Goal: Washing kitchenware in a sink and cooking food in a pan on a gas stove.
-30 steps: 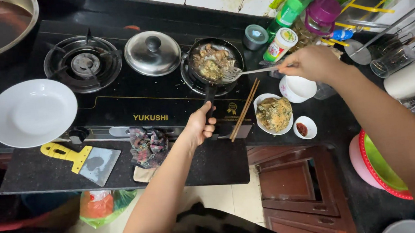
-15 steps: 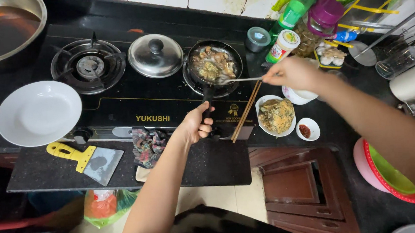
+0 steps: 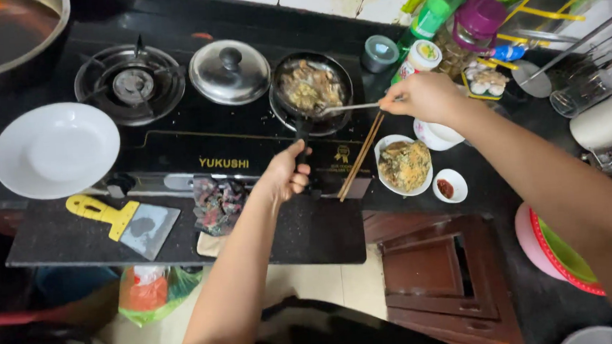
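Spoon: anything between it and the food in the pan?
Nothing visible. The right hand holds the spoon, whose bowl already lies in the food inside the open pan. The lid sits apart, left of the pan.

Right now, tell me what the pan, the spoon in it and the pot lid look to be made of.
Pan: dark matte metal, probably coated; its black handle, gripped by the left hand, looks like plastic. Spoon, held by the right hand: bright, thin and reflective, likely steel. Pot lid: shiny silver dome, apparently polished steel, with a dark knob.
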